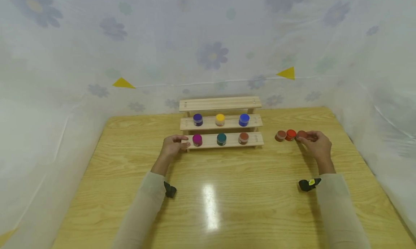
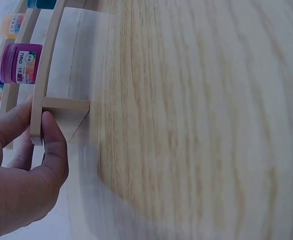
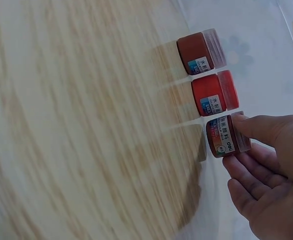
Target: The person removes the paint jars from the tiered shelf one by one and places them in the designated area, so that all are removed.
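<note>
At the left end of the three-tier wooden rack (image 1: 224,104), my left hand (image 1: 171,147) pinches the lowest plank (image 2: 47,60) between thumb and fingers. Close to it on that plank stands a magenta paint jar (image 2: 20,63), with a teal jar (image 1: 221,139) and a brown jar (image 1: 243,138) farther right. My right hand (image 1: 319,147) holds a dark reddish-brown paint jar (image 3: 221,136) by its lid, thumb on one side and fingers on the other. Beside that jar, in a row, are a red jar (image 3: 214,93) and another brown jar (image 3: 196,53).
The middle tier carries a purple jar (image 1: 198,119), a yellow jar (image 1: 220,119) and a blue jar (image 1: 244,119). The wooden table (image 1: 247,191) reaches back to a flowered white curtain (image 1: 182,54) with yellow triangles on it.
</note>
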`<state>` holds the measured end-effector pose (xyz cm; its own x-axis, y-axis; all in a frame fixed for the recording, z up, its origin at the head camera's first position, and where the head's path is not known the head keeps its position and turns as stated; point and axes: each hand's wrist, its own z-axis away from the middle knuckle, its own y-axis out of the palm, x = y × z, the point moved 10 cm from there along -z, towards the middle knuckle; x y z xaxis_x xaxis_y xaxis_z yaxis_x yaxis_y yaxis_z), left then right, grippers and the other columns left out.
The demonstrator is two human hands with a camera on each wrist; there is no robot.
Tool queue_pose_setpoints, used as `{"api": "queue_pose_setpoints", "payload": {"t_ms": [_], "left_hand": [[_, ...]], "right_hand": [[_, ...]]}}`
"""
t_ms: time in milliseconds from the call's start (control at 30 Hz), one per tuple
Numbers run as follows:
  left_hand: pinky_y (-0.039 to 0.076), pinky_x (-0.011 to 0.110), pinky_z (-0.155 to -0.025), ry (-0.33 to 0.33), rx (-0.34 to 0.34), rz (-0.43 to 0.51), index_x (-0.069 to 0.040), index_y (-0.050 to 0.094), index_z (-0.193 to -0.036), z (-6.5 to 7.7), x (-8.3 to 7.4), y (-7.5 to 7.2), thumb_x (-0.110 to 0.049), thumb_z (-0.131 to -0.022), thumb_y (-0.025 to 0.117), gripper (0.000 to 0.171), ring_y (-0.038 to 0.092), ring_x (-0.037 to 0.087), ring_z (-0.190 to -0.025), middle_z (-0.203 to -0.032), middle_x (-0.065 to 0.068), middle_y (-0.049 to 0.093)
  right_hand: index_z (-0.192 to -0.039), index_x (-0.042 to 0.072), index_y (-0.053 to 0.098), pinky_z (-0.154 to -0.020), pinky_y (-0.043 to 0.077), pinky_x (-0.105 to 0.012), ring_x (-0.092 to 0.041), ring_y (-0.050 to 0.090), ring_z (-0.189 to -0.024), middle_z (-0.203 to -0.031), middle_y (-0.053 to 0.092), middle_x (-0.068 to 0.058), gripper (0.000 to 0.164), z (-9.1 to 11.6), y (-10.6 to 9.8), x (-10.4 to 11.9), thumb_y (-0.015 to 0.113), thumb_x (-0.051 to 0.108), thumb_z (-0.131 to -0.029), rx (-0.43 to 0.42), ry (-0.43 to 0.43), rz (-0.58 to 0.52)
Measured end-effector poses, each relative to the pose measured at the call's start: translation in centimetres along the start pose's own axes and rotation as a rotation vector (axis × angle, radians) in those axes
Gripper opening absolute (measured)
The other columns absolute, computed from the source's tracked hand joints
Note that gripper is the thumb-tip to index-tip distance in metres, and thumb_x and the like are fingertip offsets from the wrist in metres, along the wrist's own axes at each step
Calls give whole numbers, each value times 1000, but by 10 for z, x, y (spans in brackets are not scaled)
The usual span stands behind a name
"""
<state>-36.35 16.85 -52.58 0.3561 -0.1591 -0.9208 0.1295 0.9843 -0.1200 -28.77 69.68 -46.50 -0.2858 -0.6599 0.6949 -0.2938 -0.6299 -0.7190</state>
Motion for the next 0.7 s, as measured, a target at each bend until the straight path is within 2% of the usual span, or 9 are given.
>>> {"api": "queue_pose_setpoints", "payload": {"t_ms": [400,700], "left_hand": [[54,28,-74,2,-4,23,-2,67,-106,-1,2,-1,-6,-81,74,26,61,12,-72,-92,2,63],[53,28,-73,5,4,8,-2,67,-106,-1,-2,0,-7,-82,73,26,60,13,-72,-88,1,63]], "right_hand": [[-127,-8,51,-64,37,-5,19,36,-71,-120,56,-28,57,-4,3,3,61,36,-91,-7,-30,8],[-131,-7,47,-61,37,-3,17,37,-73,-124,54,-28,62,-6,5,1,60,39,-91,38,-6,8]]}}
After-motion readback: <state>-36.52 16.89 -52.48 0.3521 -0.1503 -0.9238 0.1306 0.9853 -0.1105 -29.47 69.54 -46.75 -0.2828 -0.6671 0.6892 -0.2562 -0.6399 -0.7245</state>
